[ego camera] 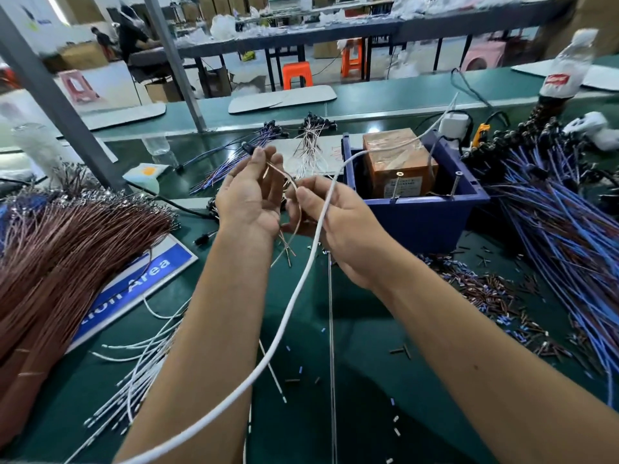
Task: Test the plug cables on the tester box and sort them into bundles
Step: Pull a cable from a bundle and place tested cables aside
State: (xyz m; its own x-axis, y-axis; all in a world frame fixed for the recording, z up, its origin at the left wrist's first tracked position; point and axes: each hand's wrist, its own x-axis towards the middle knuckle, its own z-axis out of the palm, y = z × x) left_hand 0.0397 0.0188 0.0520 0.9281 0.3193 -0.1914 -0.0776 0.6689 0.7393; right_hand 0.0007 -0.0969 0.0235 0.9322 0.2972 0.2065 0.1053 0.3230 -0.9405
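Thin pink-and-white plug cable, black plug half hidden, pinched by left hand and right hand fingers; lower ends blur.

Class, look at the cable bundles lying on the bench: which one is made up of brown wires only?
The big brown bundle at the left edge, fanned over the blue sign. The others contain blue or white wires.

Blurred bottle; brown wire bundle cut off left.

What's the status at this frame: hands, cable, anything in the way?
Left hand and right hand both pinch one brown plug cable. Tester box untouched. Thick white cord drapes across right hand.
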